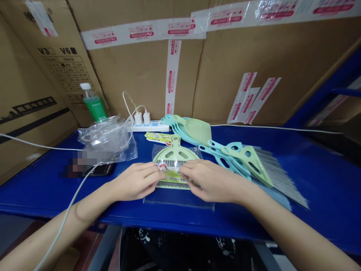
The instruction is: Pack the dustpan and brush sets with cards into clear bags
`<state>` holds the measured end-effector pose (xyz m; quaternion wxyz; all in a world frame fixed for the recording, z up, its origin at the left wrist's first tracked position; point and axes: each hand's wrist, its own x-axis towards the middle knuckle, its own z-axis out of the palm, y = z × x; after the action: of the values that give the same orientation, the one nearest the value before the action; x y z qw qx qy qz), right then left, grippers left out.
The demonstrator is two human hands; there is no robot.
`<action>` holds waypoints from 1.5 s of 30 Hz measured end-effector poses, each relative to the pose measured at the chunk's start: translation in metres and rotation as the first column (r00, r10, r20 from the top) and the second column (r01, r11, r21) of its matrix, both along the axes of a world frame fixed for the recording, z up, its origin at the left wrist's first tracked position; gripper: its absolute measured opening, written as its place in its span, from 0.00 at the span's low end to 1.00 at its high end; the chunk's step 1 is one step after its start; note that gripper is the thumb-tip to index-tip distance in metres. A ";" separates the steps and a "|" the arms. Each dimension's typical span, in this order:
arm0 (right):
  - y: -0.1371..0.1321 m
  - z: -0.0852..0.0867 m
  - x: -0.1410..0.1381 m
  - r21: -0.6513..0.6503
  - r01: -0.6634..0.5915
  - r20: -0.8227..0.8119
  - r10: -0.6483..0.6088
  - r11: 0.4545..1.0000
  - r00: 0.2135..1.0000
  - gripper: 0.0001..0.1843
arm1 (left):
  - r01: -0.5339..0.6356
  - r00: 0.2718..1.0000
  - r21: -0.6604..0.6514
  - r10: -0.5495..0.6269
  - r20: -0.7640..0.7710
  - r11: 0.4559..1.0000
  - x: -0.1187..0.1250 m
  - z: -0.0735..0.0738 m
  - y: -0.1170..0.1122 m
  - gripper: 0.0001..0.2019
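Observation:
A light-green dustpan and brush set [175, 153] lies flat on the blue table in front of me, with the brush's grey bristles showing on the pan. A clear plastic bag [180, 201] spreads around and below it. Across the bristles lies a yellow-green printed card [172, 174]. My left hand [139, 180] has its fingers closed at the card's left end. From the other side, my right hand [207, 178] pinches the right end, its thumb low and partly hidden. Whether the card is inside or on top of the bag I cannot tell.
Blue and green dustpans [194, 130] are stacked at the back. Several brushes [245, 162] lie to the right. More printed cards [158, 137], clear bags [109, 137], a green bottle [94, 107], a phone [100, 170] and a power strip [155, 127] stand around. A white cable [70, 210] crosses my left arm.

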<state>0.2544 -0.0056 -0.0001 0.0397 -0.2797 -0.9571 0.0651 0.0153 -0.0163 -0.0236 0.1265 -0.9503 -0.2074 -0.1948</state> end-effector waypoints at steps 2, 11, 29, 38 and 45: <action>-0.001 0.000 -0.001 0.008 -0.015 0.018 0.015 1.000 1.000 0.07 | -0.005 1.000 -0.020 0.006 0.015 1.000 0.000 0.000 0.000 0.07; -0.006 -0.006 -0.004 0.068 -0.007 0.087 0.001 0.998 0.996 0.17 | 0.007 0.999 -0.035 -0.006 0.031 0.999 0.000 0.000 0.000 0.08; -0.007 0.000 -0.003 0.039 0.023 0.162 -0.029 0.999 0.986 0.13 | 0.005 1.000 -0.097 -0.007 -0.021 0.995 0.000 0.002 -0.001 0.10; -0.007 0.001 0.000 0.006 0.045 0.155 -0.046 0.999 0.987 0.11 | -0.012 1.000 -0.237 0.005 -0.029 0.971 0.001 0.005 -0.003 0.10; -0.005 0.003 0.003 -0.052 0.090 0.152 -0.081 0.995 0.985 0.08 | -0.010 0.999 -0.247 0.001 -0.034 0.969 0.001 0.005 -0.003 0.10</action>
<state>0.2575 -0.0109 0.0029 -0.0379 -0.3256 -0.9421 0.0703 0.0166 -0.0189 -0.0182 0.0111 -0.9612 -0.2305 -0.1512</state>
